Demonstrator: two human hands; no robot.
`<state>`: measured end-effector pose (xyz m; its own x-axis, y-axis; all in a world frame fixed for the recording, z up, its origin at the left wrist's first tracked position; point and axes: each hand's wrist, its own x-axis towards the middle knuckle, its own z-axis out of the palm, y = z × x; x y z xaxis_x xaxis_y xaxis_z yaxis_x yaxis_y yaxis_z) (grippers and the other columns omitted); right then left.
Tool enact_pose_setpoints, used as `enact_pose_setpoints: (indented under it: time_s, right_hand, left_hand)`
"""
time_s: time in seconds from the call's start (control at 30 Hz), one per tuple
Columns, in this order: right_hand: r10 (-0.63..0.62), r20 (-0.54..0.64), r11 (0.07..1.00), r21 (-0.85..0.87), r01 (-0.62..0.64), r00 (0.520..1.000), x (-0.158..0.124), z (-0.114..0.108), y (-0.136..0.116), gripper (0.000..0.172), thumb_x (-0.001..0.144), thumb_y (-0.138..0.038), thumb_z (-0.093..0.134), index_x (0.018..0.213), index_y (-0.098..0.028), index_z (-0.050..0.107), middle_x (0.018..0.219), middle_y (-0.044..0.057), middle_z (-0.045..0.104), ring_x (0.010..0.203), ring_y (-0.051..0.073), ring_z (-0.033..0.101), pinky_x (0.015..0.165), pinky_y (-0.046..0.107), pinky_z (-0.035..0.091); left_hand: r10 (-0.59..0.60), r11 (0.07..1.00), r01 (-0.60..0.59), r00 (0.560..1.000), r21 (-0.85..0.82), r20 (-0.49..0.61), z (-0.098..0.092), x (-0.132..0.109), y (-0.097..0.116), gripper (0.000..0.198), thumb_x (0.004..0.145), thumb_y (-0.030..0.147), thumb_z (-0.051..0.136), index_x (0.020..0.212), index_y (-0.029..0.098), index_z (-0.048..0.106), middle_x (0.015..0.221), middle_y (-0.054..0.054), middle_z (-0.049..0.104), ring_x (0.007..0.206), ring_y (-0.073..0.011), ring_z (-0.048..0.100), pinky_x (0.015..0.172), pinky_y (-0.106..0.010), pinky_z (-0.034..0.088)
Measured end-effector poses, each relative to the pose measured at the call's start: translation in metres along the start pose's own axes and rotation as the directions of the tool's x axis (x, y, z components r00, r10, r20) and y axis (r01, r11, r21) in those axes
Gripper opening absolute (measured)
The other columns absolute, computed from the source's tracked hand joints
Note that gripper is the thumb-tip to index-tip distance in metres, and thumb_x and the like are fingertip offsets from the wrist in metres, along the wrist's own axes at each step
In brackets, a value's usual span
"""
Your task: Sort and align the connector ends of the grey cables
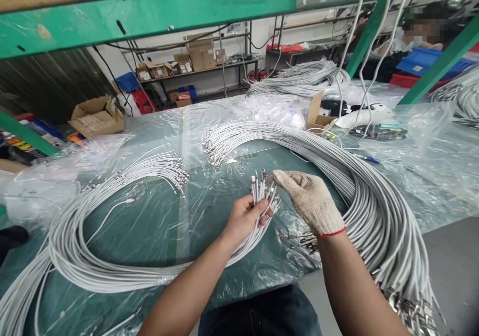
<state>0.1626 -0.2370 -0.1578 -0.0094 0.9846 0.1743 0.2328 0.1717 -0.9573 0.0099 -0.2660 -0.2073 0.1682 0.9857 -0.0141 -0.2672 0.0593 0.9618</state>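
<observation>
My bare left hand (245,217) is closed round a small bunch of white cables (262,191), their metal plug ends pointing up. My right hand (309,198), in a knitted work glove, pinches at the tips of that bunch from the right. A big loop of white cables (377,201) curves along the right of the table. A second loop of white cables (112,196) lies to the left, running under my left forearm. Both lie on a green table (149,226) covered in clear plastic sheet.
A small open cardboard box (318,119) stands behind the right loop, and a larger cardboard box (98,116) at the far left. More cable coils (303,76) lie at the back. A green frame beam (149,11) crosses overhead. Another person (422,31) sits at the far right.
</observation>
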Motion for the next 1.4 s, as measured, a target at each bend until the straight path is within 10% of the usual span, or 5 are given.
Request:
enact_pose_setpoints:
  time_s: [0.63, 1.0, 1.23, 1.4]
  right_hand:
    - [0.17, 0.099, 0.967, 0.176, -0.186, 0.98, 0.004, -0.011, 0.001, 0.052, 0.072, -0.065, 0.07, 0.075, -0.014, 0.072, 0.056, 0.0, 0.054, 0.044, 0.006, 0.026, 0.04, 0.025, 0.017]
    - [0.121, 0.118, 0.963, 0.228, -0.146, 0.986, 0.006, -0.016, 0.005, 0.051, 0.074, -0.067, 0.067, 0.076, -0.016, 0.069, 0.064, 0.004, 0.06, 0.056, 0.013, 0.047, 0.047, 0.025, 0.033]
    - [0.202, 0.089, 0.966, 0.144, -0.213, 0.975, 0.001, -0.016, 0.011, 0.056, 0.07, -0.07, 0.069, 0.075, -0.014, 0.067, 0.057, 0.001, 0.056, 0.043, 0.007, 0.024, 0.039, 0.025, 0.015]
    - [0.153, 0.108, 0.967, 0.188, -0.172, 0.982, 0.002, -0.01, 0.01, 0.056, 0.071, -0.07, 0.067, 0.075, -0.014, 0.068, 0.07, 0.007, 0.066, 0.047, 0.009, 0.037, 0.041, 0.024, 0.025]
  left_hand:
    - [-0.053, 0.999, 0.053, 0.997, 0.01, 0.053, 0.001, -0.001, 0.007, 0.039, 0.07, 0.047, 0.077, 0.067, 0.012, 0.06, 0.063, -0.003, 0.062, 0.046, -0.0051, 0.043, 0.047, -0.021, 0.032]
    - [-0.059, 0.998, 0.06, 0.997, -0.016, 0.044, -0.001, 0.001, 0.004, 0.038, 0.07, 0.046, 0.077, 0.069, 0.013, 0.059, 0.063, -0.003, 0.062, 0.047, -0.0053, 0.044, 0.046, -0.021, 0.032]
    - [-0.06, 0.998, 0.059, 0.997, 0.008, 0.048, -0.002, 0.003, 0.005, 0.039, 0.069, 0.047, 0.078, 0.067, 0.013, 0.06, 0.062, -0.003, 0.062, 0.047, -0.0056, 0.044, 0.046, -0.021, 0.032]
    - [-0.065, 0.998, 0.066, 0.996, -0.007, 0.054, -0.001, 0.002, 0.004, 0.038, 0.069, 0.046, 0.079, 0.068, 0.012, 0.062, 0.063, -0.003, 0.062, 0.048, -0.0061, 0.045, 0.048, -0.022, 0.035]
